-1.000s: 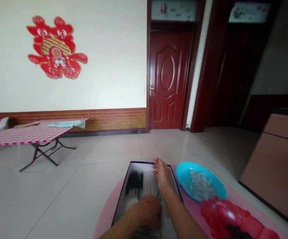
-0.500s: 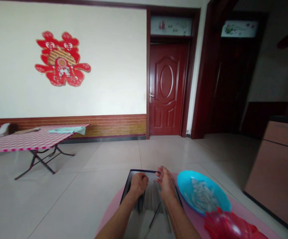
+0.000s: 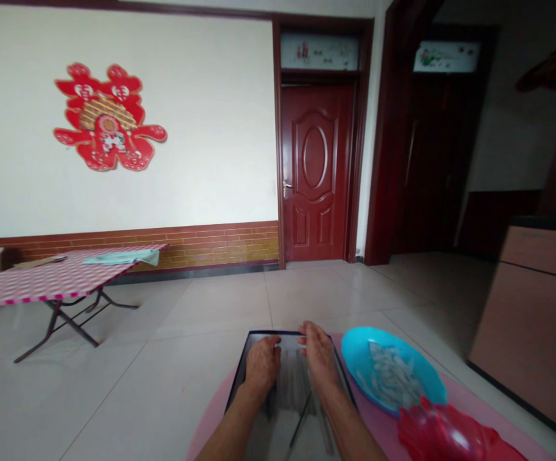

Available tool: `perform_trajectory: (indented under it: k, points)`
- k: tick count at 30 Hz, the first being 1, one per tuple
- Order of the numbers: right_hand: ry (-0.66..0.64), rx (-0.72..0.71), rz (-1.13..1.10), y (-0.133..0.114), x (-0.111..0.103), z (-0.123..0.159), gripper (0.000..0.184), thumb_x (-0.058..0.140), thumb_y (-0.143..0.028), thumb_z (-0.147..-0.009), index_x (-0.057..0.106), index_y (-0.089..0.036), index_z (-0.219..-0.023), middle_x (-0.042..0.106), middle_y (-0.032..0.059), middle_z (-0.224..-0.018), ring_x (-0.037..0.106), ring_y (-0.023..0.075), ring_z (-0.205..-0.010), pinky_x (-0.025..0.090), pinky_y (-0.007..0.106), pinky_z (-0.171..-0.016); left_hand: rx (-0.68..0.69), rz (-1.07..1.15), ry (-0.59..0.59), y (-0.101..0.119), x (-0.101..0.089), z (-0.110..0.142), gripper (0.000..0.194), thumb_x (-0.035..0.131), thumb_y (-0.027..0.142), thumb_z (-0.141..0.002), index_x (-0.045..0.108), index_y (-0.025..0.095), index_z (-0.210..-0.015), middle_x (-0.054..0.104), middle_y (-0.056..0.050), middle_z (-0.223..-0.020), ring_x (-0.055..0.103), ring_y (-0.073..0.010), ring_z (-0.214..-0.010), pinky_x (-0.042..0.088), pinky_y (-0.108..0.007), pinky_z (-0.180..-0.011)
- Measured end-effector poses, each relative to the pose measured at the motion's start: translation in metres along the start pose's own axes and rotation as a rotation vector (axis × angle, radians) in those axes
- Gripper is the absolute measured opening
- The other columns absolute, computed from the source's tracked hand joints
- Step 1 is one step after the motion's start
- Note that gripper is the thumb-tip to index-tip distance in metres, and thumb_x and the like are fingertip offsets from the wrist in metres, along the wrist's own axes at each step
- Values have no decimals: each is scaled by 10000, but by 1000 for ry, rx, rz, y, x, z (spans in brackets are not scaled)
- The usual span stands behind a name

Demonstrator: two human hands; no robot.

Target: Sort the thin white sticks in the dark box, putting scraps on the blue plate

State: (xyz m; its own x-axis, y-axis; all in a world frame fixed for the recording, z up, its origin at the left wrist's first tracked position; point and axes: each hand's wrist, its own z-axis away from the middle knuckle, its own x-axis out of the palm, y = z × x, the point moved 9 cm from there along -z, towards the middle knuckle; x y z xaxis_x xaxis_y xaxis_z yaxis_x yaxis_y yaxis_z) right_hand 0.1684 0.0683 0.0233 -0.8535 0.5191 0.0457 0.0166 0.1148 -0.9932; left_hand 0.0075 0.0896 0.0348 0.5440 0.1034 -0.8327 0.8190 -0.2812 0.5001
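A shallow dark-rimmed tray point(image 3: 283, 332) with a pale inside lies in front of me. Long thin greyish strips point(image 3: 291, 384) rest lengthwise inside it, rather blurred. My left hand point(image 3: 261, 366) is at their left side, back up, its fingers loosely bent and pointing inward. Across from it, my right hand point(image 3: 320, 357) stands on edge at the right side, fingers apart and slightly curved. Both hands are open and face each other around the strips; whether the fingertips touch them I cannot tell. A thin dark stick point(image 3: 300, 422) lies slanted over the near part.
A blue basin point(image 3: 354, 346) holding small whitish pieces point(image 3: 395, 378) stands right of the tray. Nearer is a shiny red plastic bag point(image 3: 443, 432). All sit on a pink round surface point(image 3: 213, 416). A checked-cloth folding table point(image 3: 61, 278) is left; a brown cabinet point(image 3: 530, 320) is right.
My left hand has turned from a curled pose to a looser one, fingers pointing toward the strips. My right hand stays nearly in place. The view has shifted slightly right.
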Motion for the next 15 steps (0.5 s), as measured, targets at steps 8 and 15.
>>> perform_trajectory:
  k: [8, 15]
  points:
    - [-45, 22, 39, 4, 2, -6, 425, 371, -447, -816, 607, -189, -1058, 698, 105, -1057, 672, 200, -809, 496, 278, -629, 66, 15, -213, 16, 11, 9, 233, 539, 215, -801, 722, 140, -923, 682, -57, -855, 625, -171, -819, 453, -237, -734]
    - [-51, 14, 34, 2, 3, -3, 430, 377, -476, -822, 595, -209, -1080, 688, 96, -1081, 666, 206, -856, 500, 285, -674, 135, 109, -644, 33, 39, 43, 206, 698, 311, -627, 642, 137, -532, 430, 65, -441, 390, -69, -433, 283, -184, -408]
